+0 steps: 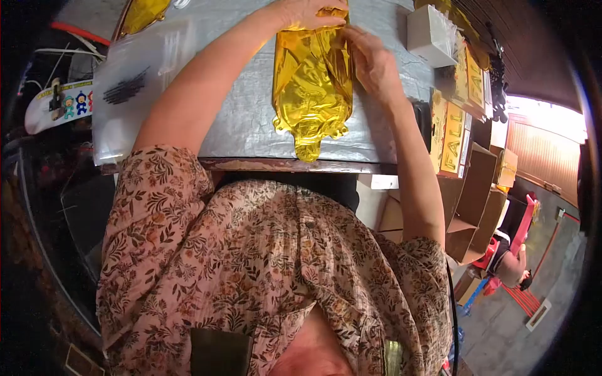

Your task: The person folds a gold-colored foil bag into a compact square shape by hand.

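A shiny gold foil balloon (313,88), flat and folded lengthwise, lies on the silver-covered table with its narrow tail end toward my body. At the top edge of the view, my left hand (307,14) has its fingers bent over the upper part of the foil, gripping it. My right hand (374,64) is at the right edge of the balloon, with thumb and fingers curled together on the foil. The balloon's far end is cut off by the frame and partly hidden by my left hand.
A clear plastic sheet (141,100) covers the table's (251,135) left side; more gold foil (143,15) lies at the far left corner. Along the right edge stand a white box (429,36) and printed boxes (453,141). Cardboard boxes (473,200) and another person (509,266) are farther right.
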The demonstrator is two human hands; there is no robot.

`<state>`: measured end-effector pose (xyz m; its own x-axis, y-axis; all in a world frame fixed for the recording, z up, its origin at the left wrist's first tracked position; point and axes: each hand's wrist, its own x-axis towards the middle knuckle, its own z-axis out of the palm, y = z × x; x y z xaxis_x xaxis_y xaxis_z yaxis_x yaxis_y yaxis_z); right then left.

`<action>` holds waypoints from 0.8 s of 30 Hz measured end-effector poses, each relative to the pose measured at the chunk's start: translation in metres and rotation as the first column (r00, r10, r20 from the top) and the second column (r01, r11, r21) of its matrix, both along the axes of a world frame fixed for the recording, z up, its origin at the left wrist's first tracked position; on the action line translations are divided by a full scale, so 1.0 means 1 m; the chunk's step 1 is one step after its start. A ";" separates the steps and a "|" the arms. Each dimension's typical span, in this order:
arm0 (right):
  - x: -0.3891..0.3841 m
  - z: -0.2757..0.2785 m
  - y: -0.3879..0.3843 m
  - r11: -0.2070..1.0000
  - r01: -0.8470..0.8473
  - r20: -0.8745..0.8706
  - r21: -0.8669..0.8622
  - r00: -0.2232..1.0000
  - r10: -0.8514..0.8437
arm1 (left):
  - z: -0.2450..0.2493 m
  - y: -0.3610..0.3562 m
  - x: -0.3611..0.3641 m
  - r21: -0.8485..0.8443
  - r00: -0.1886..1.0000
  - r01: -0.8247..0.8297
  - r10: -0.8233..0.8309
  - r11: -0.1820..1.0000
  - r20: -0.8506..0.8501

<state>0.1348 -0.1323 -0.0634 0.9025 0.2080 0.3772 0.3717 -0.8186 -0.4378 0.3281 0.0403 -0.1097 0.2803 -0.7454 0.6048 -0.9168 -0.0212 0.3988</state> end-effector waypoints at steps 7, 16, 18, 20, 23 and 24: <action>-0.046 0.000 0.024 0.941 -0.043 -0.072 -0.336 0.997 0.020 | 0.006 0.002 -0.002 0.047 1.000 -0.013 0.013 0.999 -0.013; -0.107 0.062 0.016 0.985 -0.113 -0.427 0.127 0.891 0.157 | 0.013 0.006 -0.007 0.055 0.995 -0.026 0.021 0.998 0.094; -0.091 0.068 0.013 0.970 0.087 -0.362 0.229 0.932 0.002 | 0.011 0.006 -0.005 0.054 0.996 -0.021 0.017 0.998 0.084; -0.052 0.057 -0.001 0.992 0.087 -0.095 0.087 0.992 -0.079 | 0.008 0.005 -0.004 0.055 0.997 -0.011 0.007 0.998 0.075; -0.008 0.034 -0.011 0.999 -0.004 0.036 -0.033 0.999 0.005 | 0.008 0.003 -0.006 0.026 0.993 -0.057 0.054 0.998 0.101; 0.000 0.027 -0.015 0.999 -0.007 0.040 -0.031 0.999 0.009 | 0.011 0.005 -0.008 0.050 0.995 -0.056 0.052 0.997 0.080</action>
